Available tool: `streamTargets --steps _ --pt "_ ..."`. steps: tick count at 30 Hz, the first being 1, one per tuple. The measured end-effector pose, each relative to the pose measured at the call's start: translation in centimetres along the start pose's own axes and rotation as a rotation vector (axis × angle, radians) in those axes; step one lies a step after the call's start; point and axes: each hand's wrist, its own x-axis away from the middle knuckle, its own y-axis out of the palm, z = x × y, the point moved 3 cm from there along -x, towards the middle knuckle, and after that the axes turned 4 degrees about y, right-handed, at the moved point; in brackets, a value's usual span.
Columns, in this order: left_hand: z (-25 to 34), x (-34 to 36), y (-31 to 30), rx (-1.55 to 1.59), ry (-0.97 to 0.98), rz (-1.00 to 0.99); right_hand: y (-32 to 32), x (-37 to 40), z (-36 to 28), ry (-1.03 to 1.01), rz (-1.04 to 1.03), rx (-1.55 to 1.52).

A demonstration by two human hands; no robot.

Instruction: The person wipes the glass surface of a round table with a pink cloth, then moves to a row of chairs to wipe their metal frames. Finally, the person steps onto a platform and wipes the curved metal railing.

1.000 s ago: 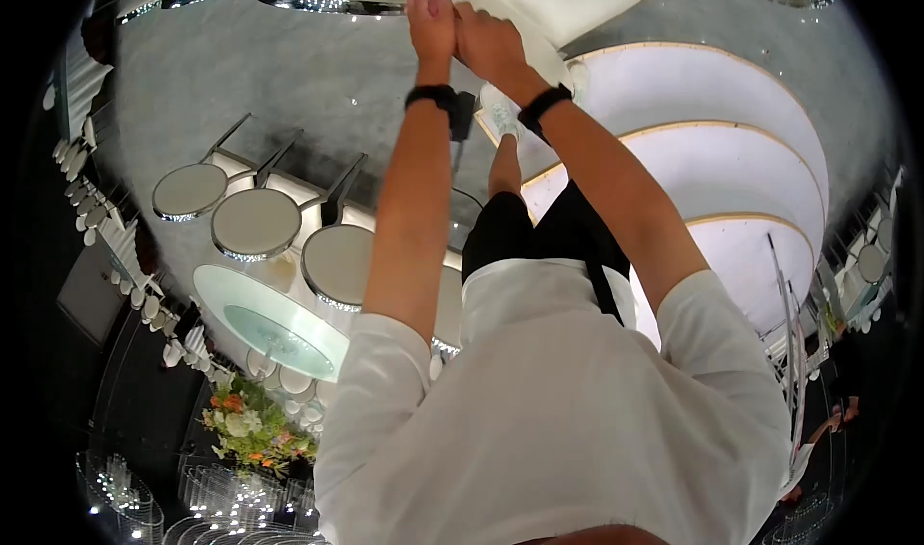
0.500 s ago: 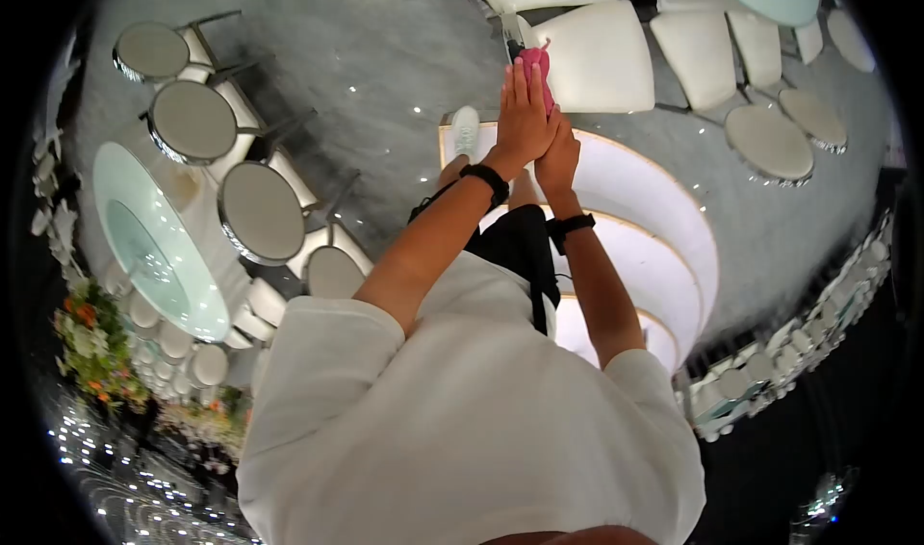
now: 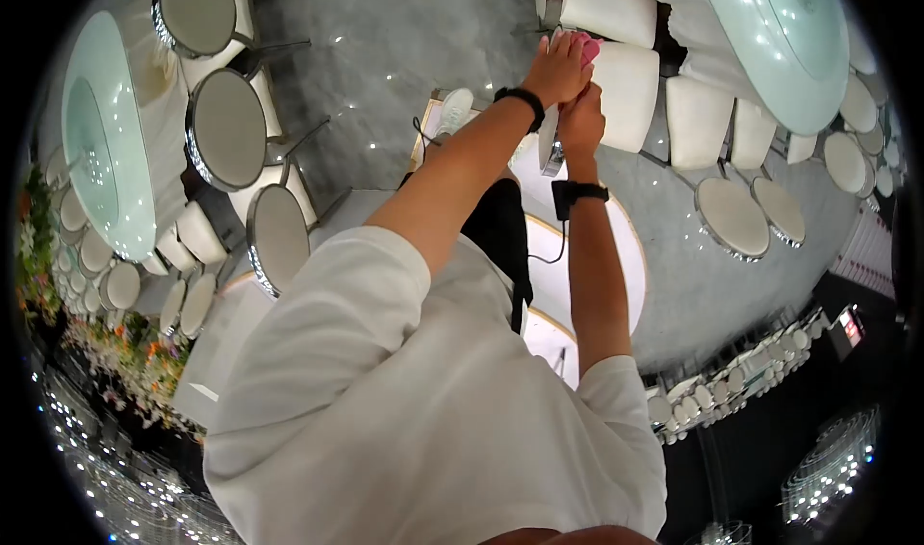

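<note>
Ahead of me, my left hand (image 3: 558,69) is on a bunched pink cloth (image 3: 589,47), with its fingers over the cloth. Just below and to the right, my right hand (image 3: 581,120) is closed in a fist-like grip, and what it holds is hidden. Both hands are close together at the edge of a white chair (image 3: 624,98). A shiny metal chair part (image 3: 551,141) shows beside my right wrist. I wear dark bands on both wrists.
White curved steps (image 3: 616,237) with lit edges lie below my arms. Round-backed chairs (image 3: 226,126) and a glass-topped table (image 3: 111,131) stand to the left. Another table (image 3: 789,45) with white chairs is at the upper right. Flowers (image 3: 125,353) line the lower left.
My view has shifted, and both hands now appear further right with the pink cloth. My right hand has drawn a little apart from the left and its fingers look more curled.
</note>
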Motion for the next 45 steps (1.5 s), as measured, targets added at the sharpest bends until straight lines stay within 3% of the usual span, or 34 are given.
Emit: streamTargets --steps 2,4,12,14,15,17,19,22,24,26,28,30,32,35,38,41,43,45 --pt "1.0 2.0 -0.4 -0.136 0.041 0.159 -1.1 1.5 0.0 -0.051 0.061 -0.077" --pt "2.4 4.1 -1.1 -0.128 0.048 0.183 -0.8 3.5 1.5 0.073 -0.024 -0.191" --pt "7.1 9.4 -1.6 -0.217 -0.007 0.209 1.1 7.9 6.7 -0.115 0.003 -0.406" --pt "8.4 9.8 -0.5 -0.339 -0.107 0.146 0.9 8.8 7.6 -0.139 -0.195 -0.197" --pt "9.0 9.9 -0.3 -0.340 -0.109 0.152 2.5 8.7 9.6 -0.288 -0.122 -0.066" --pt "9.9 10.2 0.1 -0.392 -0.232 -0.021 2.9 8.6 11.4 -0.405 -0.139 0.014" --pt "11.0 11.7 1.3 -0.429 -0.267 0.029 2.9 9.1 13.0 -0.572 -0.211 0.167" --pt "11.3 13.8 2.1 -0.474 -0.343 0.053 3.6 9.5 14.8 -0.604 -0.290 0.225" --pt "10.3 15.7 2.8 0.066 -0.542 0.016 4.4 10.1 15.6 -0.614 -0.410 0.329" --pt "9.3 18.7 3.6 0.329 -0.604 -0.015 3.4 11.5 14.9 -0.677 -0.582 0.534" --pt "7.8 22.3 4.6 0.389 -0.581 -0.090 4.1 12.3 15.7 -0.758 -0.729 0.716" --pt "6.4 25.3 2.4 0.425 -0.625 -0.076 3.4 13.6 12.9 -0.726 -0.707 0.621" --pt "4.8 28.6 0.6 0.466 -0.665 -0.080 3.4 13.5 9.9 -0.842 -0.764 0.621" --pt "-0.9 33.6 -1.9 0.621 -0.747 0.075 4.3 13.4 3.6 -1.028 -0.837 0.574" --pt "-5.6 39.7 -5.0 0.578 -0.805 0.212 5.4 14.6 -4.8 -1.162 -0.882 0.588" --pt "-10.8 45.0 -6.0 0.510 -0.858 0.396 6.8 18.1 -14.1 -1.390 -0.898 0.408" --pt "-14.9 48.4 -6.6 0.489 -0.788 0.755 7.9 21.9 -20.7 -1.435 -0.898 0.397" --pt "-13.3 54.2 -15.5 0.351 -0.887 1.073 10.9 25.6 -27.0 -1.570 -0.908 0.365"
